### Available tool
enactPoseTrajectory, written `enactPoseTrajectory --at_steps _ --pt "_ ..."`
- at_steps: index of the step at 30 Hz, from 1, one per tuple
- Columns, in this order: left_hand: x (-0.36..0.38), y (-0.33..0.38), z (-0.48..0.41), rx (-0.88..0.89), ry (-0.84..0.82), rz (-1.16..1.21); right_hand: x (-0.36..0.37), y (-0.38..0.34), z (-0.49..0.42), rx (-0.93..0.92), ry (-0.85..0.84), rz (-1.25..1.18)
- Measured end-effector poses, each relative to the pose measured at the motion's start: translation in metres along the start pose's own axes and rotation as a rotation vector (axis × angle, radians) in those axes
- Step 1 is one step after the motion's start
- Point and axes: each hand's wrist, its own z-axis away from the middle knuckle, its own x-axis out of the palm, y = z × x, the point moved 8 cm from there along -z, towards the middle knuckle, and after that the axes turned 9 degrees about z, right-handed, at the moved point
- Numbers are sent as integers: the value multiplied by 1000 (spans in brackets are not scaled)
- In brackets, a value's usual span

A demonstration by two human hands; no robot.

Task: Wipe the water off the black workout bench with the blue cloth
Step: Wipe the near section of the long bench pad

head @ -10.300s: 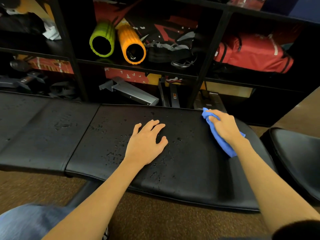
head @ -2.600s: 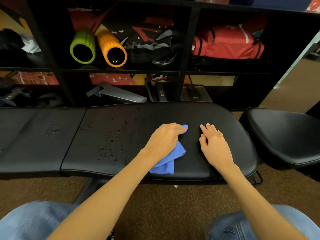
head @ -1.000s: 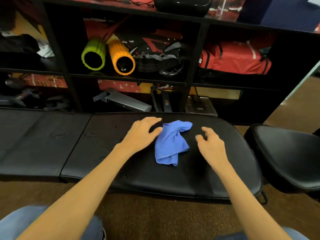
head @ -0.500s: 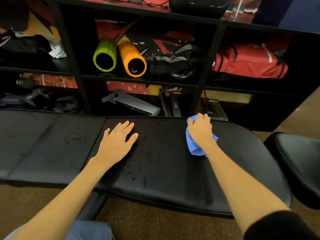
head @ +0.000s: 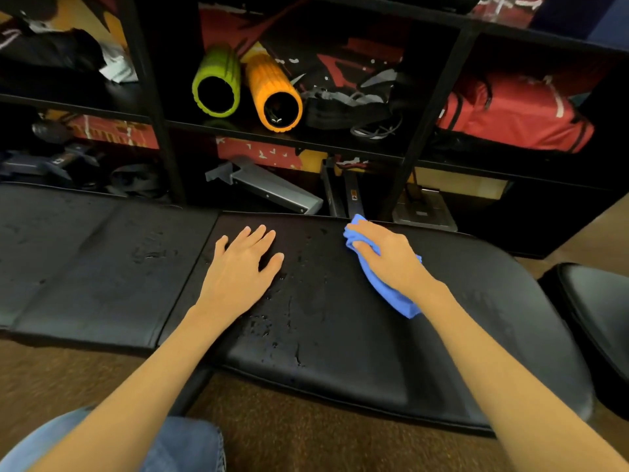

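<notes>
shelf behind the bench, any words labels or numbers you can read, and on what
No text is legible.
On the black bar, an orange sticker: too small to read.
In the orange foam roller's end, a white mark: no letters readable.
On the dumbbell, a pale mark: blurred.

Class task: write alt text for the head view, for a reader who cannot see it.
A person's right hand grips a blue cloth against a black workout bench near its far edge, while the left hand lies flat beside water droplets. Behind, shelves hold a green foam roller, an orange foam roller and a red bag.
</notes>
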Motion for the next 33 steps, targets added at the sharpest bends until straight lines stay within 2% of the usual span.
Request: enactPoseTrajectory --at_steps 5,10,12,17,21,27,33 --pt "2 2 0 6 10 -10 -24 49 1 99 87 67" --pt "3 -1 2 -6 3 -5 -6 40 -52 278 75 164" --pt "4 0 2 -5 -1 -10 6 16 -59 259 52 177" --pt "3 2 1 -9 -11 -3 13 -45 -25 60 49 19" --pt "2 1 1 -9 -18 2 9 -40 25 -44 -36 -37" --pt "3 2 1 -8 -21 -7 -21 17 24 85 54 1" --pt "3 3 1 -11 -20 7 2 16 -45 205 -8 92"
